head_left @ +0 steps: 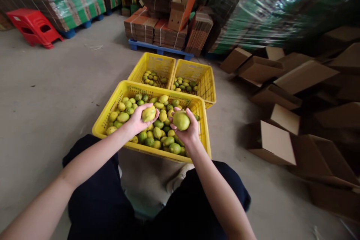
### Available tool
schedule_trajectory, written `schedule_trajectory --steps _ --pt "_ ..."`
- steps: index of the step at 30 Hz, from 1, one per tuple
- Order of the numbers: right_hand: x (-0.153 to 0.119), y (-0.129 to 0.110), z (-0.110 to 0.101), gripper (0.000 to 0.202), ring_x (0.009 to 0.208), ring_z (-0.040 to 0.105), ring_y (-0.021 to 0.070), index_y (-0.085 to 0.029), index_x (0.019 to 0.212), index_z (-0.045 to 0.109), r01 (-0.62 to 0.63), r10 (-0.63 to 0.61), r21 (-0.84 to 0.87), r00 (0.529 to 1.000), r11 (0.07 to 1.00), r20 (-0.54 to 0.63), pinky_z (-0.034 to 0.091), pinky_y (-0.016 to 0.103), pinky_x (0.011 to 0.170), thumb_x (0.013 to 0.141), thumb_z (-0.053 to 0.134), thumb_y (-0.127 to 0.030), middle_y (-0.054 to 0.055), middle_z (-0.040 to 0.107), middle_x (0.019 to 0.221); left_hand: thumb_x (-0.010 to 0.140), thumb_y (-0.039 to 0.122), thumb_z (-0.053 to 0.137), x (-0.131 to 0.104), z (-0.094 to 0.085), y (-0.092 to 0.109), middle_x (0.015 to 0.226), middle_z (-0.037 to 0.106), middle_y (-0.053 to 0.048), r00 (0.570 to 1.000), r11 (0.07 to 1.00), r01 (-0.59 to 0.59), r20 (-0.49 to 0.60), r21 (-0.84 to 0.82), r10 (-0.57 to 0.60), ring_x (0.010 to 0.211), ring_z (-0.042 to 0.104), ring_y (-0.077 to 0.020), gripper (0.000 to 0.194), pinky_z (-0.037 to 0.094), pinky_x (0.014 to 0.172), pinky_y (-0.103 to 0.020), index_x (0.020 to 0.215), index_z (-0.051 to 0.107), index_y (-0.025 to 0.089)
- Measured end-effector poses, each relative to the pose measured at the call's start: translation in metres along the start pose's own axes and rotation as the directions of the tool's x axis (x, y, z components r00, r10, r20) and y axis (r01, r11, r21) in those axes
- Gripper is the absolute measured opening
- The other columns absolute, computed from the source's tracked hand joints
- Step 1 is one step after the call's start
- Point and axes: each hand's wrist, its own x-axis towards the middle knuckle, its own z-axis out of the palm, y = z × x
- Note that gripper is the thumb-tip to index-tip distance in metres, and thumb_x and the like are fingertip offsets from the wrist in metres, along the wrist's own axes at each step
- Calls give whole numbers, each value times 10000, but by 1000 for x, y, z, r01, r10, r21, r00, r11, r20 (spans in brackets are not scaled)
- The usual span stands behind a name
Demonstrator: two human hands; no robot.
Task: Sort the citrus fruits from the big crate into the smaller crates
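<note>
My left hand point(137, 120) holds a yellow lemon point(149, 114) in its curled fingers, palm turned up. In my right hand point(192, 133) rests a larger, greener lemon point(181, 120), with the thumb and fingers around it. Both hands are above a big yellow plastic crate point(206, 135) that stands in front of my knees. Many yellow and green lemons point(157, 132) lie loose inside it, partly hidden by my hands and forearms.
Behind it stand two more yellow crates, the left one point(137, 68) and the right one point(213, 86), each with some lemons. Open cardboard boxes point(277, 142) crowd the right side. Flattened cartons point(140, 26) sit on a blue pallet point(160, 49). A red stool point(33, 26) is far left.
</note>
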Motion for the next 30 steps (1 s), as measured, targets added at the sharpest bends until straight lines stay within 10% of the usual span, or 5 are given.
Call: schedule_trajectory --steps 8,15,30 --pt "6 -3 -4 279 569 678 207 -152 979 675 -194 184 -42 969 980 -162 601 323 526 924 455 -314 103 741 721 1003 210 385 -3 0 1 717 686 -85 985 981 144 78 128 -155 590 670 -147 312 565 512 -221 998 672 88" --pt "2 3 6 270 694 736 235 -138 997 645 -196 195 21 949 980 -247 636 314 576 964 460 -331 138 748 736 1006 325 389 -3 3 0 712 684 -111 979 977 191 -94 95 -182 652 705 -191 375 596 508 -226 1149 605 55" --pt "-1 1 -1 113 713 727 163 -197 879 640 -177 160 -89 973 980 -164 630 225 596 788 696 -162 24 744 804 889 161 669 6 -12 -10 809 689 -24 995 929 -98 49 356 86 739 714 -140 79 636 808 -332 878 591 165"
